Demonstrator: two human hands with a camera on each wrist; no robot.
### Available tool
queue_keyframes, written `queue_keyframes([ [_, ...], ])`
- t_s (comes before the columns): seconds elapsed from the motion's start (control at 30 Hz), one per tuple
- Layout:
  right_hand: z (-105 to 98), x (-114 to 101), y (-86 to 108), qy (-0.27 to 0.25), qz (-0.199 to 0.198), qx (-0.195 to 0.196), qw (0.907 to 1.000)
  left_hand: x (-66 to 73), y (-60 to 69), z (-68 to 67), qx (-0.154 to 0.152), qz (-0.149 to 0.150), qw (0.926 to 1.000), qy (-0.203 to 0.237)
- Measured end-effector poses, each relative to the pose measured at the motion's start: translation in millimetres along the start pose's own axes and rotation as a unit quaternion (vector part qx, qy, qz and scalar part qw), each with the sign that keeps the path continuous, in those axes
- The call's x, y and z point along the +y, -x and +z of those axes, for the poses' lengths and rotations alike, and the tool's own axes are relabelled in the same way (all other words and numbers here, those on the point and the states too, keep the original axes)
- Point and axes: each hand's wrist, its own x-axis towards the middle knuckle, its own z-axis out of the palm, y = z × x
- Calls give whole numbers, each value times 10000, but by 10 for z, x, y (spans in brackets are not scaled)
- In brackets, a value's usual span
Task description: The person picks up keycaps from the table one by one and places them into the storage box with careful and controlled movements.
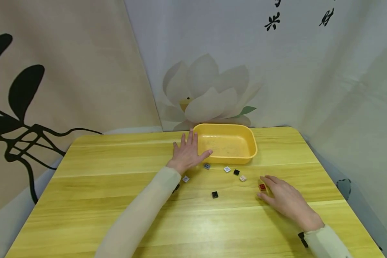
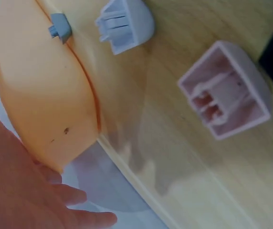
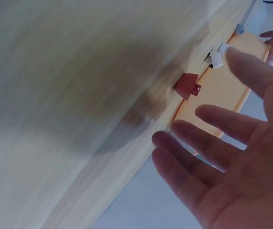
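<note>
Now holding left hand [image 1: 187,154] spread wide at the yellow tray [image 1: 227,145], and right hand [image 1: 285,199], with fingers apart, just beside the red keycap [image 1: 262,187]!

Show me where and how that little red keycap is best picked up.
Probably pinch two opposite side walls of the red keycap, near the rim, coming from above and the right. It lies upside down with its stem poking up, leaving the walls exposed. In the head view, the right grip hovers on that side, thumb nearer, forefinger beyond.
</note>
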Motion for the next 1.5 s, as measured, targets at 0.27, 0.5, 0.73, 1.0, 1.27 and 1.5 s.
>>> queue_keyframes([
  [0.27,57,15,-2,109,-380,445,9982,-29,0,34,43,-41,10000,-49],
  [0.5,84,35,-4,10,-404,603,9974,-48,15,32,7,-44,10000,-34],
  [0.73,29,7,-31,-106,-347,972,9946,-83,48,20,-25,-64,9999,-126],
  [1.0,-109,-76,-152,-221,-729,2120,9743,-129,106,33,100,-87,9998,-119],
  [1.27,-263,-252,-461,-634,-628,2402,9666,-159,151,20,144,-56,9998,80],
  [1.5,-313,-367,-964,-709,-597,1954,9763,-294,197,-50,558,-60,9975,434],
])
